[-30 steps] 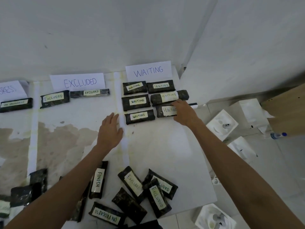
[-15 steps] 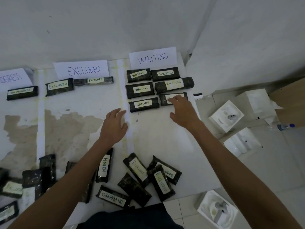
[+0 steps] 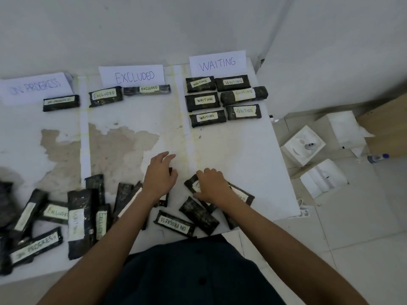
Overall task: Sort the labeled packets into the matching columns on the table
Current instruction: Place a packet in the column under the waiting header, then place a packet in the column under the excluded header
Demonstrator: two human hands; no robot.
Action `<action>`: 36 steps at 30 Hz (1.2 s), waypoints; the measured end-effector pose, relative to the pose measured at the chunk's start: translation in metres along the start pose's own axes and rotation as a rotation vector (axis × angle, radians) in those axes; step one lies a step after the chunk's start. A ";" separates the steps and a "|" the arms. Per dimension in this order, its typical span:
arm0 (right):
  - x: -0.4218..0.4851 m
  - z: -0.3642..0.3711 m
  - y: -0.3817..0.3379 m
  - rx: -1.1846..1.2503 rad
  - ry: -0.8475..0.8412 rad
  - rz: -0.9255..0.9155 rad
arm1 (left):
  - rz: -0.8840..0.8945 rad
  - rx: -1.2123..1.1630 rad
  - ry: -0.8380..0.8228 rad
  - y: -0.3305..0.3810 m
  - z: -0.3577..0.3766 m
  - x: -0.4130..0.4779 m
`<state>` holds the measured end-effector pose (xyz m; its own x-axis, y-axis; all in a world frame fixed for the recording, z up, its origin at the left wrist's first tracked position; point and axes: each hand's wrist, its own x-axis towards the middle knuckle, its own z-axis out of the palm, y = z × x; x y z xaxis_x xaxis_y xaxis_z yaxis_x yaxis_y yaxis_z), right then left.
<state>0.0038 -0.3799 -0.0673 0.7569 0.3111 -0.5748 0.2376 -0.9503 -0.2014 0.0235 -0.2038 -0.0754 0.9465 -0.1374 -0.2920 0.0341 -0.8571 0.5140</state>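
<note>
White table [image 3: 242, 150], surface peeling, against white wall [image 3: 154, 29]; right of table, pale tiled floor [image 3: 363, 238], open white boxes [image 3: 302, 145], wooden cabinet [image 3: 385, 128].

Both bare forearms reach forward over the near edge of the counter [image 3: 242, 155] and converge toward its middle. The left hand [image 3: 160, 176] is palm down, fingers loosely bent and slightly spread, thumb turned inward; whether it grips anything cannot be told. Just beside it, the right hand [image 3: 212, 186] is knuckles up, fingers and thumb curled round a packet [image 3: 191, 183].
</note>
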 end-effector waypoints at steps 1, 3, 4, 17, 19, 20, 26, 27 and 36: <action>0.000 0.003 -0.005 -0.028 0.015 0.003 | -0.007 -0.009 0.007 -0.003 -0.001 -0.003; 0.002 0.006 -0.012 -0.041 0.033 0.015 | -0.019 -0.017 0.033 -0.010 -0.006 -0.007; 0.003 0.006 -0.014 -0.032 0.037 0.023 | -0.024 -0.018 0.045 -0.014 -0.009 -0.009; 0.056 -0.048 -0.044 0.058 0.240 -0.044 | -0.078 -0.077 0.129 -0.068 -0.067 0.009; 0.075 -0.065 -0.051 0.032 0.264 -0.080 | -0.070 -0.070 0.126 -0.076 -0.075 0.019; 0.086 -0.074 -0.054 0.015 0.280 -0.096 | -0.066 -0.069 0.124 -0.080 -0.079 0.024; 0.156 -0.121 -0.075 -0.075 0.312 -0.161 | -0.060 -0.043 0.062 -0.099 -0.102 0.067; 0.168 -0.127 -0.078 -0.082 0.310 -0.165 | -0.061 -0.023 0.061 -0.102 -0.105 0.075; 0.247 -0.147 -0.088 -0.118 0.239 -0.171 | -0.065 0.098 0.049 -0.132 -0.110 0.137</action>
<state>0.2591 -0.2214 -0.0751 0.8182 0.4670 -0.3353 0.4320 -0.8842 -0.1774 0.1835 -0.0552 -0.0947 0.9581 -0.0574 -0.2808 0.0666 -0.9083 0.4130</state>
